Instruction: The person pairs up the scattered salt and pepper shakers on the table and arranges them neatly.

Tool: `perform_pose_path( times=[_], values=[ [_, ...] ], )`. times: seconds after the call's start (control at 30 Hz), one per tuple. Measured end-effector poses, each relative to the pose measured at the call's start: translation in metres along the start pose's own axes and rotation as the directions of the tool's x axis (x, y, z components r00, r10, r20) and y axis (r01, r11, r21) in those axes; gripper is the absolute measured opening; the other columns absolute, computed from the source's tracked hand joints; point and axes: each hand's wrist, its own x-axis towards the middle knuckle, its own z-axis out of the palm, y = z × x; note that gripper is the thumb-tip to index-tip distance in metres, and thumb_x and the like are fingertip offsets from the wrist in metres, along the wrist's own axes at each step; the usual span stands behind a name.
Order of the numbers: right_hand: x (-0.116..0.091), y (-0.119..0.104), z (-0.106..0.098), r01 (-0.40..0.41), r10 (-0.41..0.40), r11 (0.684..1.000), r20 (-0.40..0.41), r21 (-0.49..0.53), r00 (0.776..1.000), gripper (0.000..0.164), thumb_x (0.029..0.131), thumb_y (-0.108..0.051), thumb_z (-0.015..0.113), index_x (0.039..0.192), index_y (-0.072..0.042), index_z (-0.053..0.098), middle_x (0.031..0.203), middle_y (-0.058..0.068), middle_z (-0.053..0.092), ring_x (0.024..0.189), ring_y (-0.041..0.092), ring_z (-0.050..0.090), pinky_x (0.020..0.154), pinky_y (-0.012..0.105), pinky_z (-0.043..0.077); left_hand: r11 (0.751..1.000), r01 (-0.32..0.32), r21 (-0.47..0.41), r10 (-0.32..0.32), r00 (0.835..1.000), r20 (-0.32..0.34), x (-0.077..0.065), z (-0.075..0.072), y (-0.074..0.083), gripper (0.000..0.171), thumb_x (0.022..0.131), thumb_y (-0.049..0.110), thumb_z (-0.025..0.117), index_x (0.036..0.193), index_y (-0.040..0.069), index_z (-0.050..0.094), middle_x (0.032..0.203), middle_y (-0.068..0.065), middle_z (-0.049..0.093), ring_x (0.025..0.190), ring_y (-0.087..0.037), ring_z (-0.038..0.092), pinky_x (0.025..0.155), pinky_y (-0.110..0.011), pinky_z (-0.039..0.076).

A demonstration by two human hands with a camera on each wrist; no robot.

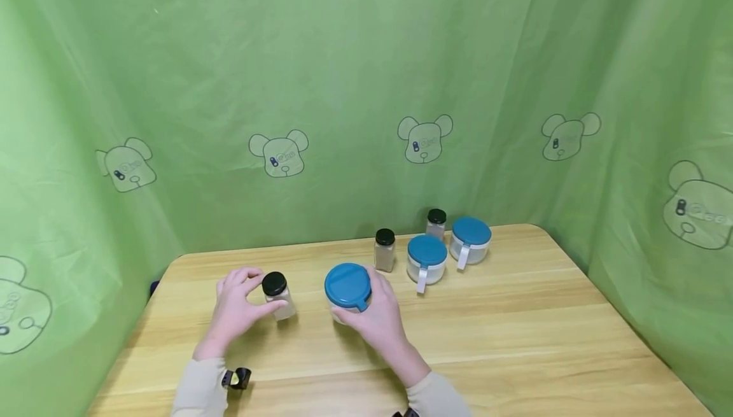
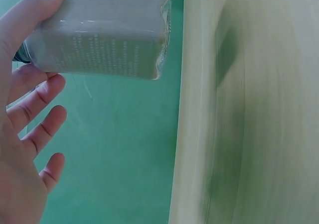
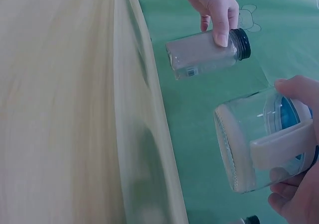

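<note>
My left hand [image 1: 235, 305] pinches a square clear spice jar [image 1: 283, 307] with a black lid between thumb and fingers. The left wrist view shows fine printed text on this jar [image 2: 99, 35], filled with something pale; the other fingers [image 2: 42, 129] spread below it. To its right, my right hand [image 1: 375, 315] grips a round glass seasoning pot [image 1: 347, 284] with a blue lid. In the right wrist view the pot [image 3: 244, 139] shows its white handle and a white layer at its base. Both jars hang above the tabletop, apart from each other.
On the wooden table [image 1: 515, 328], toward the back right, stand two more blue-lidded pots [image 1: 427, 250] [image 1: 471, 231] with white handles and two black-lidded spice jars [image 1: 384, 250] [image 1: 436, 225]. A green curtain [image 1: 343, 86] with bear drawings surrounds the table's back and sides.
</note>
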Motion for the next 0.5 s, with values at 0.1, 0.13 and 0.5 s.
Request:
perform_pose_path(
  times=[0.1,0.13,0.5],
  values=[
    [0.002,-0.004,0.007,0.002,-0.002,1.0,-0.004,0.007,1.0,0.094,0.064,-0.044,0.088,0.14,-0.008,0.045,0.133,0.017,0.055,0.121,0.035,0.055,0.095,0.055,0.051,1.0,0.022,-0.015,-0.022,1.0,0.006,0.0,-0.004,-0.005,0.076,0.061,0.041,0.09,0.115,-0.008,0.067,0.119,-0.015,0.062,0.117,-0.034,0.047,0.105,-0.052,0.022],
    [0.003,-0.005,0.01,0.002,-0.002,1.0,-0.006,0.003,1.0,0.094,0.065,-0.044,0.088,0.14,-0.008,0.045,0.133,0.017,0.055,0.12,0.035,0.056,0.095,0.055,0.051,0.999,0.029,-0.021,-0.029,1.0,0.01,0.0,-0.005,-0.006,0.076,0.061,0.041,0.09,0.115,-0.008,0.067,0.119,-0.015,0.061,0.117,-0.034,0.047,0.105,-0.052,0.022],
    [0.005,-0.006,0.038,0.043,-0.043,0.999,-0.026,0.006,0.999,0.091,0.064,-0.042,0.088,0.137,-0.005,0.047,0.129,0.016,0.057,0.118,0.032,0.057,0.094,0.052,0.052,0.99,0.131,-0.056,-0.128,0.991,0.042,-0.005,-0.017,-0.026,0.079,0.065,0.038,0.089,0.12,-0.011,0.062,0.123,-0.018,0.059,0.121,-0.037,0.044,0.107,-0.057,0.02]
  ],
)
